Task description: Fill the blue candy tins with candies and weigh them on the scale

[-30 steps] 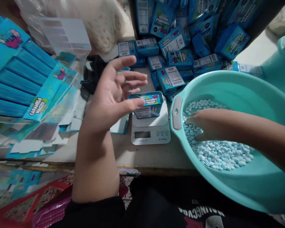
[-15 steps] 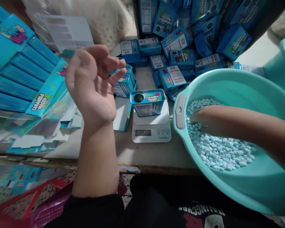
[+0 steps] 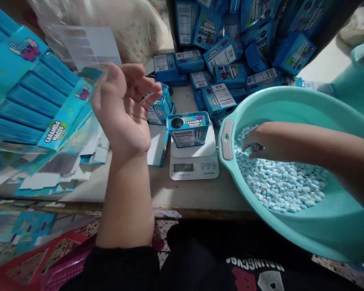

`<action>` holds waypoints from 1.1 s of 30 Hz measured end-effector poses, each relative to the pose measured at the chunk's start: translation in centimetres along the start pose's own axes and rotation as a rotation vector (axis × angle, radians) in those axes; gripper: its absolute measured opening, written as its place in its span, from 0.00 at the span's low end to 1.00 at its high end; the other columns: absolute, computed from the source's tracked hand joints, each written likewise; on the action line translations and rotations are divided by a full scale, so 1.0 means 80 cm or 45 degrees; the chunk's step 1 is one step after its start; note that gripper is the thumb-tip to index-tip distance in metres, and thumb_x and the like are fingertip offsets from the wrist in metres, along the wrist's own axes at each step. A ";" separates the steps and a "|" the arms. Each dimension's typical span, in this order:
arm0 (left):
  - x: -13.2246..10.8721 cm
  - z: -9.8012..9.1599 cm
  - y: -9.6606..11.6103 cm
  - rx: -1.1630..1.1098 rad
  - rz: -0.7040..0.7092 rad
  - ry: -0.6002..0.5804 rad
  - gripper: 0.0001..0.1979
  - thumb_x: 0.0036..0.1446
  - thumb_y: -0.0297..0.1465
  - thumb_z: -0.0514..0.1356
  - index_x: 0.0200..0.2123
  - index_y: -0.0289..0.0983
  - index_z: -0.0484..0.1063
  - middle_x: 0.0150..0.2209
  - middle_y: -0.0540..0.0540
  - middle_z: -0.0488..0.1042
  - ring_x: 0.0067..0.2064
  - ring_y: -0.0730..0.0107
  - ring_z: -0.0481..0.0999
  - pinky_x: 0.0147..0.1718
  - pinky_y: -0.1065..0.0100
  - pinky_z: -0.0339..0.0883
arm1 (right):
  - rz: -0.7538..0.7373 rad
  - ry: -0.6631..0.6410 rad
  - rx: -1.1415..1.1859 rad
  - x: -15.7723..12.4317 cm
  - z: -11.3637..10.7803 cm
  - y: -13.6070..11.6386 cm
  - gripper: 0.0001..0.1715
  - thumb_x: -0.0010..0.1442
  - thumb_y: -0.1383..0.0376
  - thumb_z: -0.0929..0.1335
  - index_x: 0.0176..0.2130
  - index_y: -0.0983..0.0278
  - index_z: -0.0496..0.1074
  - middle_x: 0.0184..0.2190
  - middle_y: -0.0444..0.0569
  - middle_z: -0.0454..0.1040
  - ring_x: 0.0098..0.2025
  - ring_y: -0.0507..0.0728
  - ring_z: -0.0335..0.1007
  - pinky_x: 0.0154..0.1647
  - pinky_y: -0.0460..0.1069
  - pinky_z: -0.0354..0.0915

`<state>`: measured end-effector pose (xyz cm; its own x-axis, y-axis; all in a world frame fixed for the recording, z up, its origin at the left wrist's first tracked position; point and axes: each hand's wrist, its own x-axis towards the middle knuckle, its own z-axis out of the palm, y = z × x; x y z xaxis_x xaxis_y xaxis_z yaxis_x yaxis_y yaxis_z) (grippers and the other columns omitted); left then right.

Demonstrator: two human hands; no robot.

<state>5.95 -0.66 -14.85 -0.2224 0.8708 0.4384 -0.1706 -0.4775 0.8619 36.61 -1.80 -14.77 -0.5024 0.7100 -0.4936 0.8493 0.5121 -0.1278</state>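
Note:
My left hand (image 3: pixel 125 105) is raised over the table with loosely curled fingers apart, holding nothing, left of the scale. A white digital scale (image 3: pixel 194 169) reads about 150.0. On it stands a blue tin (image 3: pixel 188 130) with a round opening at its top left. My right hand (image 3: pixel 256 141) is down inside the turquoise tub (image 3: pixel 330 238), fingers curled around some pale blue candies. Loose candies (image 3: pixel 285 186) cover part of the tub's bottom.
Many blue boxes (image 3: pixel 220 97) are piled behind the scale. Upright blue packs (image 3: pixel 33 105) and cut cardboard (image 3: pixel 42 180) lie at the left. A clear plastic bag (image 3: pixel 133 28) sits at the back, and a red frame (image 3: pixel 48 250) is below the table edge.
My right hand has risen slightly among the candies, with candies now showing between its fingers. My left hand has shifted a little right and down. The view has moved slightly.

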 end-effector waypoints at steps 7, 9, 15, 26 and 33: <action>0.000 -0.002 0.003 -0.013 -0.079 0.012 0.16 0.63 0.48 0.59 0.35 0.43 0.76 0.32 0.49 0.75 0.38 0.68 0.77 0.41 0.64 0.72 | -0.041 0.146 -0.007 -0.009 -0.020 -0.003 0.12 0.59 0.61 0.71 0.43 0.58 0.81 0.38 0.46 0.83 0.36 0.57 0.76 0.36 0.51 0.63; 0.001 -0.003 0.000 0.000 -0.058 0.012 0.17 0.62 0.50 0.59 0.36 0.42 0.76 0.32 0.48 0.75 0.35 0.70 0.75 0.34 0.67 0.68 | -0.025 0.188 -0.042 -0.010 -0.023 -0.010 0.13 0.60 0.63 0.71 0.44 0.58 0.81 0.41 0.48 0.83 0.38 0.59 0.77 0.39 0.52 0.64; 0.003 -0.005 -0.006 -0.063 -0.044 -0.030 0.13 0.62 0.43 0.63 0.35 0.40 0.78 0.30 0.48 0.73 0.27 0.76 0.66 0.24 0.69 0.55 | -0.004 0.212 -0.170 -0.016 -0.033 -0.024 0.12 0.60 0.70 0.70 0.42 0.59 0.82 0.37 0.49 0.82 0.35 0.58 0.76 0.37 0.52 0.64; 0.004 -0.003 -0.006 0.142 -0.174 0.088 0.09 0.59 0.39 0.63 0.33 0.39 0.78 0.31 0.49 0.75 0.28 0.77 0.70 0.24 0.75 0.61 | -0.319 0.576 -0.523 0.031 -0.154 -0.120 0.11 0.59 0.64 0.70 0.41 0.59 0.81 0.29 0.38 0.77 0.30 0.49 0.69 0.35 0.46 0.54; 0.007 -0.005 -0.005 0.176 -0.248 0.050 0.07 0.59 0.35 0.62 0.33 0.38 0.78 0.29 0.49 0.74 0.28 0.77 0.70 0.25 0.75 0.62 | -0.479 0.407 -0.779 0.069 -0.155 -0.172 0.06 0.60 0.68 0.68 0.36 0.64 0.78 0.28 0.42 0.74 0.31 0.52 0.65 0.35 0.48 0.51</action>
<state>5.49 -0.02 -15.06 -0.2361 0.9383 0.2527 -0.0815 -0.2782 0.9570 20.15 1.03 -5.07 -0.8396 0.4930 -0.2279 0.4194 0.8552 0.3047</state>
